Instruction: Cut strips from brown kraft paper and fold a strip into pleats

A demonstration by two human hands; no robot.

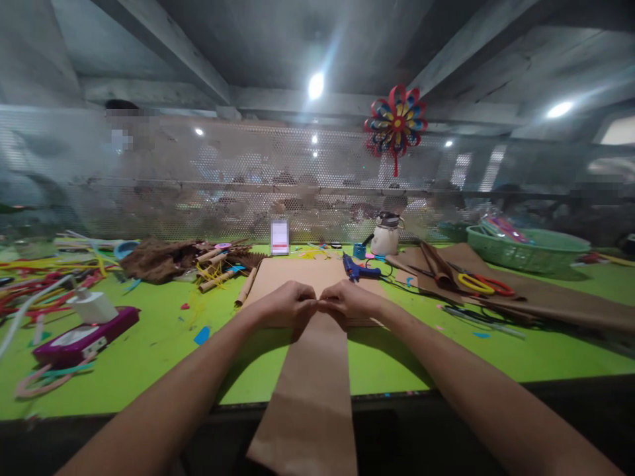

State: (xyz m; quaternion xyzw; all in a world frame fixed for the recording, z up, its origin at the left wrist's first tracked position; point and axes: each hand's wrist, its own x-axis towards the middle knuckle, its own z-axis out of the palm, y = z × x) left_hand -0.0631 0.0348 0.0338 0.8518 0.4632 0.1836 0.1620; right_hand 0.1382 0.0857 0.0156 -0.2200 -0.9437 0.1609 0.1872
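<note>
A long strip of brown kraft paper (310, 390) runs from a brown board (292, 274) on the green table (149, 350) down over the table's front edge. My left hand (288, 305) and my right hand (350, 302) meet at the strip's far end, knuckles touching. Both have their fingers curled and pinched onto the paper, pressing it down against the board.
A blue glue gun (358, 269) lies just beyond my right hand. Yellow-and-red scissors (483, 284) rest on brown paper sheets at right, near a green basket (526, 250). A purple box (84, 337), paper rolls (218, 274) and scraps lie at left. A mesh screen (248, 178) backs the table.
</note>
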